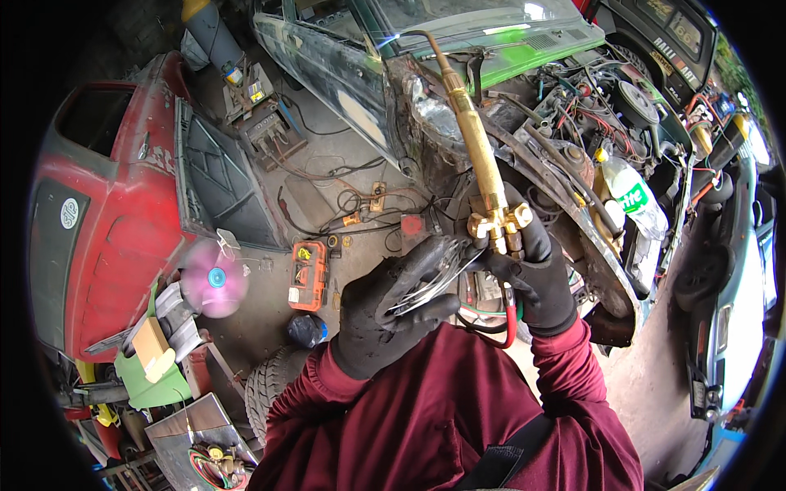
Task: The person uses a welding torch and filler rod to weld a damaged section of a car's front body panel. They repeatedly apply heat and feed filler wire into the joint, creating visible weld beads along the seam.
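Note:
My right hand, in a black glove, grips a brass gas torch around its valve end. The torch points up and away, and a small bluish flame shows at its bent tip. From the torch's lower end a red hose curves down. My left hand, also gloved in black, is closed around a loose bundle of thin shiny wire. Its fingertips are close to the torch valves; whether they touch cannot be told. Beyond the torch stands a car's bare, rusty front fender.
An open engine bay fills the right, with a green-labelled plastic bottle on its edge. Cables tangle on the floor near an orange toolbox. At left are a spinning fan and a red car body.

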`<state>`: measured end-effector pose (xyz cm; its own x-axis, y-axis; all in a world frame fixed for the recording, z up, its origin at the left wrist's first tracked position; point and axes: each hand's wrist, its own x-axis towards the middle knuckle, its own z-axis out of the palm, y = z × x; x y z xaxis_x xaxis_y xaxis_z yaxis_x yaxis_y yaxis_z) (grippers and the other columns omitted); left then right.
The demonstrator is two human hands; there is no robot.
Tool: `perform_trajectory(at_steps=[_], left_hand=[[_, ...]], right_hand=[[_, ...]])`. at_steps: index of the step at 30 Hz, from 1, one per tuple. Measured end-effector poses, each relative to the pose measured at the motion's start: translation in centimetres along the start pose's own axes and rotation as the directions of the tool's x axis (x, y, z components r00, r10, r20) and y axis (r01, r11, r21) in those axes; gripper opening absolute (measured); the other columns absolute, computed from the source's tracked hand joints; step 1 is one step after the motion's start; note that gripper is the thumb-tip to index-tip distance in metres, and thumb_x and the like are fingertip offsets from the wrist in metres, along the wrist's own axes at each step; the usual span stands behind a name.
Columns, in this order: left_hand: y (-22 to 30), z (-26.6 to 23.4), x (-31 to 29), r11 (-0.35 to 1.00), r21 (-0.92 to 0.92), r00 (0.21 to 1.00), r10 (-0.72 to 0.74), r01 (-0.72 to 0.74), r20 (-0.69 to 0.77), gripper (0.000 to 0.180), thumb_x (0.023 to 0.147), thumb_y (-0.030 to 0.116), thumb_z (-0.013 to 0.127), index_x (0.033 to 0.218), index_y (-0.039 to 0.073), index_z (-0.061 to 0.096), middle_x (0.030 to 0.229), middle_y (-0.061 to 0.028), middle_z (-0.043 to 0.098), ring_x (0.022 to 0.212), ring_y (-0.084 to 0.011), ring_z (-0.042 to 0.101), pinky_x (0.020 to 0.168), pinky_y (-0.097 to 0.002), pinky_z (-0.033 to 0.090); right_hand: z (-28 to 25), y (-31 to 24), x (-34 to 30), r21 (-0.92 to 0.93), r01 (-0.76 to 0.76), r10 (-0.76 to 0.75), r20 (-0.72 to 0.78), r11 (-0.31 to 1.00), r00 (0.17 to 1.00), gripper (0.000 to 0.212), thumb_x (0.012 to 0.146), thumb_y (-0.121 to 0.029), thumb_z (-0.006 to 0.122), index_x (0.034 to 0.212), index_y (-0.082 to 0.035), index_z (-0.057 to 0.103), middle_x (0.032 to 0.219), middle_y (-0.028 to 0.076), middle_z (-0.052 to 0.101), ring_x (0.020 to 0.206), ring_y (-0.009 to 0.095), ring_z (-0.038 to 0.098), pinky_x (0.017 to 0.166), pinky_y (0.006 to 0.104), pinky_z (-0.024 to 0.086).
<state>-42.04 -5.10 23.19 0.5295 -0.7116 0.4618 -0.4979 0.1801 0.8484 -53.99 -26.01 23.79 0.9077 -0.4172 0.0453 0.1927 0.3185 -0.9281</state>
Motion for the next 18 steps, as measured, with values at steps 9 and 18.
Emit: perform_trajectory(at_steps=[9, 18], left_hand=[[-0.7, -1.5, -1.0, 0.878, 0.473, 0.99, 0.001, -0.07, 0.143, 0.051, 0.094, 0.024, 0.088, 0.14, 0.007, 0.073, 0.075, -0.0089, 0.069, 0.064, -0.0235, 0.069, 0.062, -0.0383, 0.055], [-2.0, -3.6, -2.8, 0.759, 0.648, 0.852, -0.376, 0.057, 0.364, 0.012, 0.103, 0.018, 0.072, 0.102, 0.007, 0.078, 0.077, -0.0106, 0.07, 0.068, -0.0308, 0.069, 0.067, -0.0429, 0.055]], right_hand=[[-1.4, 0.8, 0.1, -0.057, -0.029, 0.027, -0.03, 0.998, 0.999, 0.087, 0.09, 0.001, 0.07, 0.171, -0.003, 0.037, 0.141, 0.009, 0.068, 0.114, 0.018, 0.07, 0.1, 0.038, 0.062], [-2.4, 5.2, 1.7, -0.194, -0.112, 0.118, 0.023, 0.975, 0.993, 0.087, 0.096, 0.008, 0.076, 0.172, -0.004, 0.035, 0.137, 0.003, 0.068, 0.117, 0.011, 0.067, 0.104, 0.0282, 0.054]])
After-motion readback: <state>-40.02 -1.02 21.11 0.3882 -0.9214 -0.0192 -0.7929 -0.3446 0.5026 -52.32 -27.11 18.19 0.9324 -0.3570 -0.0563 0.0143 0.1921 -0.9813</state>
